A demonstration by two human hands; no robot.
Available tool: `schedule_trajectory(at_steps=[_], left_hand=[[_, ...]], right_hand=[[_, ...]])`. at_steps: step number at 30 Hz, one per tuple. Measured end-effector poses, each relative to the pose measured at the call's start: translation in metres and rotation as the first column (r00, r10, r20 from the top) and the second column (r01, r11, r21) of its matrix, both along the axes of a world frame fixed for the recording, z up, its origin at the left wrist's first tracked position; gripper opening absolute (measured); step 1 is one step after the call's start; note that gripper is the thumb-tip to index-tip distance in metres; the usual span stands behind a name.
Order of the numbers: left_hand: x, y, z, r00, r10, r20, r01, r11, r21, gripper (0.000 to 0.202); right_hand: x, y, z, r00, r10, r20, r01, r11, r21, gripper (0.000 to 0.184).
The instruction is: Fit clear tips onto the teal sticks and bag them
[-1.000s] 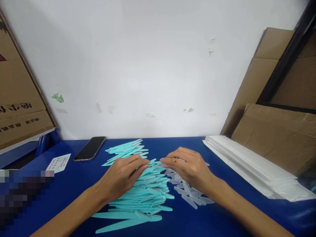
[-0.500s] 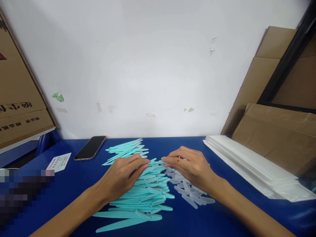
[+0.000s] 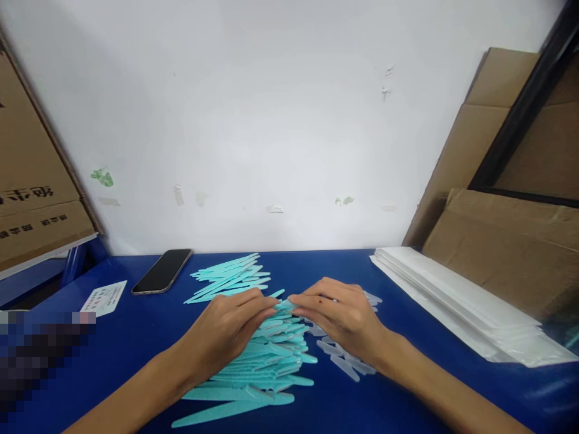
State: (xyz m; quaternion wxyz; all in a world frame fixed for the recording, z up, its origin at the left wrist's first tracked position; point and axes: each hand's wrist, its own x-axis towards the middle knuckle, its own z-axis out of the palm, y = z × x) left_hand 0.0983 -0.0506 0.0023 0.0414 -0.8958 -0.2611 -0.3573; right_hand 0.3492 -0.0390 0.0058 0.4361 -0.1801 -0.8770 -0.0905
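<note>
A heap of turquoise nail files point(image 3: 266, 361) lies on the blue table point(image 3: 149, 325), with a second fan of the same files point(image 3: 228, 274) further back. Pale translucent files point(image 3: 346, 364) lie just right of the heap. My left hand point(image 3: 226, 328) rests palm down on the turquoise heap, fingers together and pointing right. My right hand point(image 3: 341, 316) lies over the translucent files, fingers together and pointing left. The fingertips of both hands meet at one turquoise file tip near the heap's top and pinch it.
A black phone point(image 3: 163, 271) and a white card point(image 3: 104, 297) lie at the back left. A stack of clear sleeves point(image 3: 456, 307) runs along the right. Cardboard boxes point(image 3: 506, 241) stand right, another box point(image 3: 31, 181) left. A white wall closes the back.
Both hands have drawn slightly closer together, so their fingertips now meet on a turquoise file. The view has shifted a little.
</note>
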Motion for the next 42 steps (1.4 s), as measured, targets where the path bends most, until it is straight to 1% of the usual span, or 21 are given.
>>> schedule_trajectory(at_steps=[2,4,7,9,11,13,14,16,19,22,24,26,29,33,36,39,42], left_hand=[[-0.001,0.001,0.000,1.000,0.015,-0.012,-0.015,1.000,-0.020,0.020],[-0.003,0.004,0.002,0.998,0.057,-0.017,-0.057,0.998,-0.023,0.020],[-0.013,0.013,0.003,0.978,0.210,-0.021,-0.209,0.977,0.031,0.023],[-0.025,0.024,0.002,0.940,0.335,-0.062,-0.332,0.942,0.047,0.029],[-0.039,0.036,-0.001,0.895,0.427,-0.131,-0.426,0.904,0.032,0.033],[-0.052,0.047,-0.006,0.854,0.486,-0.186,-0.490,0.871,0.028,0.034],[-0.056,0.050,-0.008,0.845,0.496,-0.199,-0.501,0.865,0.024,0.034],[-0.060,0.053,-0.010,0.846,0.493,-0.202,-0.498,0.867,0.025,0.035],[-0.053,0.047,-0.008,0.876,0.436,-0.208,-0.450,0.893,-0.025,0.035],[-0.038,0.036,-0.004,0.907,0.347,-0.239,-0.388,0.909,-0.150,0.036],[-0.030,0.030,-0.004,0.916,0.305,-0.261,-0.367,0.899,-0.238,0.036],[-0.026,0.028,-0.005,0.915,0.289,-0.281,-0.371,0.876,-0.309,0.033],[-0.028,0.030,-0.008,0.907,0.299,-0.297,-0.395,0.850,-0.348,0.031],[-0.036,0.036,-0.010,0.903,0.313,-0.294,-0.404,0.852,-0.332,0.031],[-0.042,0.039,-0.008,0.897,0.324,-0.301,-0.417,0.848,-0.328,0.029],[-0.045,0.040,-0.005,0.907,0.297,-0.298,-0.398,0.835,-0.379,0.026],[-0.046,0.041,-0.004,0.917,0.279,-0.285,-0.385,0.804,-0.452,0.023]], right_hand=[[-0.001,0.001,-0.001,0.999,-0.024,0.022,0.023,1.000,0.011,0.017],[0.000,0.002,-0.001,0.996,-0.082,0.043,0.079,0.995,0.054,0.020],[0.004,0.003,0.003,0.982,-0.186,0.017,0.183,0.977,0.110,0.025],[0.009,0.005,0.006,0.972,-0.232,-0.020,0.233,0.968,0.089,0.020],[0.014,0.008,0.009,0.961,-0.274,-0.042,0.275,0.960,0.041,0.016],[0.018,0.011,0.010,0.941,-0.335,-0.040,0.335,0.942,-0.001,0.019],[0.019,0.012,0.011,0.926,-0.377,-0.024,0.377,0.926,-0.017,0.021],[0.021,0.016,0.011,0.881,-0.471,0.042,0.473,0.879,-0.058,0.026],[0.025,0.022,0.012,0.803,-0.572,0.164,0.592,0.797,-0.119,0.033],[0.031,0.029,0.013,0.743,-0.615,0.263,0.660,0.739,-0.136,0.035],[0.036,0.033,0.012,0.706,-0.621,0.341,0.691,0.711,-0.135,0.032],[0.039,0.037,0.011,0.673,-0.615,0.411,0.712,0.690,-0.134,0.026],[0.041,0.040,0.009,0.651,-0.601,0.464,0.724,0.674,-0.144,0.024],[0.039,0.039,0.009,0.661,-0.586,0.469,0.719,0.674,-0.170,0.025],[0.037,0.038,0.008,0.671,-0.576,0.466,0.711,0.679,-0.184,0.025],[0.037,0.038,0.007,0.680,-0.567,0.466,0.704,0.683,-0.196,0.025],[0.038,0.038,0.006,0.679,-0.563,0.471,0.704,0.682,-0.199,0.025]])
